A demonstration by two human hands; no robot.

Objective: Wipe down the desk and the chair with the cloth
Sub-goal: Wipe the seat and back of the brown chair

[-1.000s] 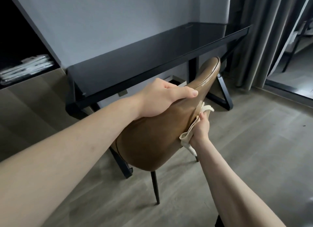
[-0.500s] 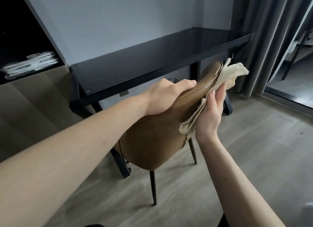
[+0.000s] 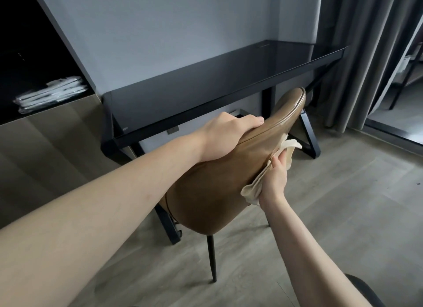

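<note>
Chair: brown padded chair [image 3: 212, 192] stands on the wood floor [image 3: 320, 215] just in front of the table, its back toward the person.
Left hand: left hand [image 3: 219, 139] grips the top edge of the chair back, fingers [image 3: 249, 121] curled over the rim, thumb side on the near face; it looks to be steadying the chair.
Right hand: right hand [image 3: 274, 176] presses the cloth against the right side edge of the chair back, fingers bent round the fabric.
Cloth: cream cloth [image 3: 254, 187] is bunched between palm and chair edge, loose ends sticking out above and below the hand.
Table: black glass-topped table [image 3: 206, 86] against the wall, nothing on it; whether it has been wiped cannot be told from the surface.
Progress, judged: chair stage in hand, working the back's side edge. Seat is hidden behind the back, so its state is unknown.
Left, judged: rest of the chair, perhaps the table too.
</note>
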